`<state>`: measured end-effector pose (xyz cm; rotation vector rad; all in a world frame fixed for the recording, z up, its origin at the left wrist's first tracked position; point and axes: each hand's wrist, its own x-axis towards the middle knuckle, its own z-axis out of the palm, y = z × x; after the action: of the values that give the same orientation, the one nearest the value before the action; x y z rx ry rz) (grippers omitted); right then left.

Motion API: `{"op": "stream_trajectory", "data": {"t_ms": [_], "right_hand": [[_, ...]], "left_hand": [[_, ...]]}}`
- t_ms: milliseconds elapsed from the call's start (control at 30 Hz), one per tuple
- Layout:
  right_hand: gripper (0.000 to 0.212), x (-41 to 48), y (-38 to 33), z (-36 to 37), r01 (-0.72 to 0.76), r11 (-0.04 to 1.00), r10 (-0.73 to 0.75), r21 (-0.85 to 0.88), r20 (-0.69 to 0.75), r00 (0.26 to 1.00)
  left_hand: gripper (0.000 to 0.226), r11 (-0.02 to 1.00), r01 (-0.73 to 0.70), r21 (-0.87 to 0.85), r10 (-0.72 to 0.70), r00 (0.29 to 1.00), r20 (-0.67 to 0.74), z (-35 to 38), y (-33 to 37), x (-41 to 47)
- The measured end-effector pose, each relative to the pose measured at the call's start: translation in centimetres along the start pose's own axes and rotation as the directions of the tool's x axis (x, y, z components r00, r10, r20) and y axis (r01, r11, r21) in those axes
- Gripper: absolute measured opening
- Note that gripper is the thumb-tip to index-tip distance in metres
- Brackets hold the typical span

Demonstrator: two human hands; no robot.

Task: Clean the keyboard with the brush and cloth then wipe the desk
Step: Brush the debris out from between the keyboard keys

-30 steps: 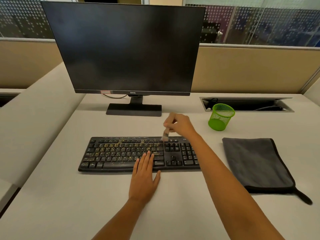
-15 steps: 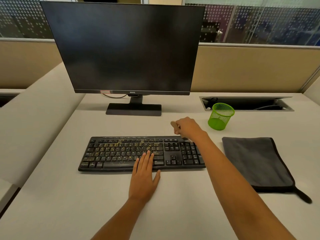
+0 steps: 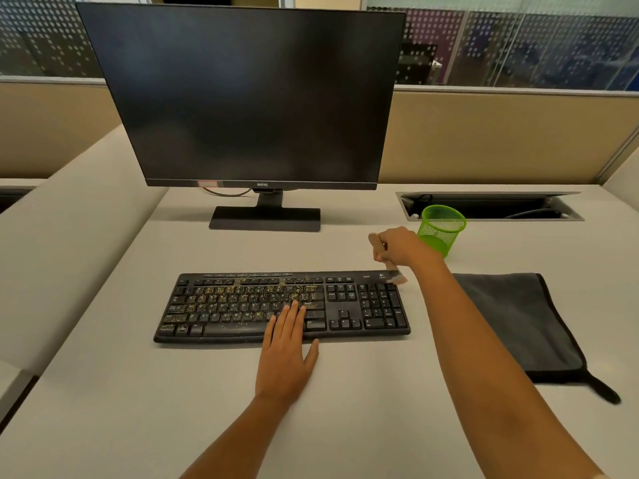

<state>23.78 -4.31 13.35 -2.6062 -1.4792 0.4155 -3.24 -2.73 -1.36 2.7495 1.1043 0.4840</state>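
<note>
A black keyboard [image 3: 242, 305] lies in the middle of the pale desk [image 3: 138, 392], with yellowish crumbs scattered over its letter keys. My left hand [image 3: 287, 354] rests flat, fingers straight, on the keyboard's front edge near the right end of the letter block. My right hand [image 3: 401, 247] grips a small brush [image 3: 396, 276] above the keyboard's far right corner, bristles touching that corner. A dark grey cloth [image 3: 518, 323] lies folded on the desk to the right of the keyboard.
A black monitor [image 3: 249, 98] on its stand [image 3: 264, 219] rises behind the keyboard. A green mesh cup [image 3: 441, 229] stands just behind my right hand. A cable slot [image 3: 491, 205] is cut in the desk at the back right. A low partition wall runs along the back.
My right hand has swept the brush rightwards along the keyboard's top row, from above the navigation keys to the far right corner. My left hand has stayed put.
</note>
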Motion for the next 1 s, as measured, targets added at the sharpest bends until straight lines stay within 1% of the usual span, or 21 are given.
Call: {"op": "stream_trajectory", "data": {"t_ms": [67,133,233,300,367,400,433,467,533,633,700,733,800,867,900,933,967,1000], "right_hand": [[0.018,0.0,-0.9,0.6,0.054,0.998,-0.054,0.013,-0.022,0.998],[0.017,0.1,-2.0,1.4,0.111,0.99,-0.109,0.085,-0.023,0.994],[0.016,0.0,-3.4,2.3,0.184,0.929,-0.188,0.32,-0.019,0.982],[0.014,-0.1,-3.6,2.4,0.183,0.848,-0.199,0.497,-0.022,0.98],[0.011,-0.3,-3.1,2.2,0.137,0.702,-0.117,0.699,-0.077,0.99],[0.009,-0.3,-2.8,2.2,0.129,0.652,-0.038,0.747,-0.138,0.99],[0.008,-0.3,-2.5,2.4,0.129,0.652,0.054,0.747,-0.215,0.975],[0.008,-0.3,-2.3,2.7,0.112,0.682,0.138,0.723,-0.277,0.951],[0.011,-0.9,-2.4,3.5,0.059,0.729,0.245,0.682,-0.34,0.908],[0.013,-2.5,-3.4,4.5,-0.007,0.767,0.301,0.642,-0.351,0.887],[0.014,-3.2,-4.1,4.8,-0.032,0.795,0.29,0.606,-0.334,0.897],[0.015,-3.4,-4.4,5.0,-0.055,0.816,0.279,0.576,-0.31,0.909],[0.018,-3.5,-4.8,4.8,-0.151,0.888,0.264,0.435,-0.211,0.941],[0.016,-3.7,-5.0,3.8,-0.239,0.929,0.261,0.284,-0.04,0.965],[0.011,-3.8,-4.9,3.2,-0.248,0.939,0.245,0.238,0.043,0.969],[0.01,-3.7,-4.8,2.6,-0.251,0.943,0.234,0.216,0.103,0.967],[0.013,-3.7,-4.7,2.0,-0.264,0.941,0.241,0.214,0.126,0.962],[0.013,-3.7,-4.7,1.5,-0.269,0.934,0.249,0.236,0.111,0.962]], "left_hand": [[0.061,1.0,-0.002,-0.001,0.002,1.0,0.001,0.0,0.0,0.0],[0.061,1.0,0.0,-0.002,0.0,1.0,0.002,0.0,0.0,0.0],[0.061,1.0,0.008,-0.004,-0.008,1.0,0.007,0.0,0.0,0.0],[0.061,1.0,0.008,-0.007,-0.008,1.0,0.006,0.0,0.1,0.1],[0.061,1.0,0.006,-0.008,-0.006,1.0,0.005,0.0,0.0,0.0],[0.062,1.0,0.006,-0.007,-0.006,1.0,0.004,0.0,0.0,0.0],[0.062,1.0,0.008,-0.005,-0.008,1.0,0.004,0.0,0.0,0.1],[0.062,1.0,0.009,-0.003,-0.009,1.0,0.007,0.0,0.0,0.0],[0.062,1.0,0.01,-0.004,-0.01,1.0,0.01,0.0,0.1,0.1],[0.061,1.0,0.009,0.001,-0.009,1.0,0.008,-0.1,0.1,0.1],[0.061,1.0,0.008,0.0,-0.008,1.0,0.007,0.0,0.1,0.1],[0.061,1.0,0.009,0.0,-0.009,1.0,0.006,0.0,0.1,0.0],[0.061,1.0,0.011,0.0,-0.011,1.0,0.003,0.0,0.1,0.0],[0.061,1.0,0.01,-0.005,-0.01,1.0,0.0,-0.1,0.1,0.0],[0.061,1.0,0.009,-0.008,-0.009,1.0,-0.001,-0.1,0.1,0.0],[0.061,1.0,0.007,-0.01,-0.007,1.0,-0.002,-0.1,0.1,0.0],[0.061,1.0,0.006,-0.011,-0.006,1.0,-0.003,-0.1,0.1,0.0],[0.061,1.0,0.005,-0.013,-0.005,1.0,-0.005,-0.2,0.1,-0.1]]}}
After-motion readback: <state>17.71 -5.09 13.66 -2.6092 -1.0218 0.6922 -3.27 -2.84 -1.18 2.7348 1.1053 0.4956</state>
